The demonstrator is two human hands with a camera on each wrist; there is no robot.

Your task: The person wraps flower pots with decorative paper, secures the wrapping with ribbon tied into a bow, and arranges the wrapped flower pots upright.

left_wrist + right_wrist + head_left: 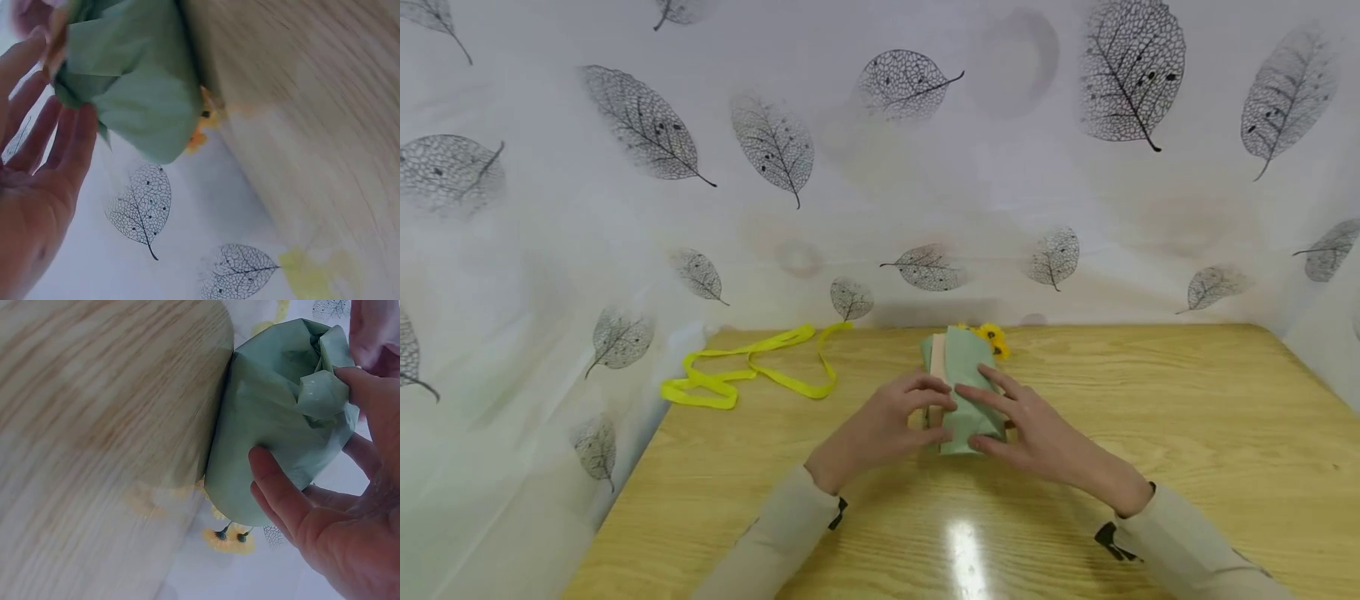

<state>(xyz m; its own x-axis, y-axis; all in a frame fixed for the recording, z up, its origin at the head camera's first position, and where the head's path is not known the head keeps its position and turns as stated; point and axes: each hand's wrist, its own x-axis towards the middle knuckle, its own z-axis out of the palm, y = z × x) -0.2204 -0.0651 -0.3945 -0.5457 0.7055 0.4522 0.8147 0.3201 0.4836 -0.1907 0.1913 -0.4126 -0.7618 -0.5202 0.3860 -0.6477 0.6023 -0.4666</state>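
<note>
A bouquet wrapped in green paper (973, 396) lies on the table, yellow flowers (992, 337) peeking out past its far end. Along its left side shows a pale peach strip of paper (937, 358). My left hand (891, 421) holds the left edge of the wrap, fingers bent and thumb low. From the other side my right hand (1037, 429) grips the wrap, with fingers spread over the paper and the thumb near its near end. In the right wrist view, the paper (322, 394) is crumpled and folded beside the thumb. The stems are hidden.
A loose yellow ribbon (700, 392) lies in loops at the table's far left. The wooden table (1187, 417) ends at the back against a white cloth (820, 242) printed with grey leaves. Light reflects off the tabletop near the front.
</note>
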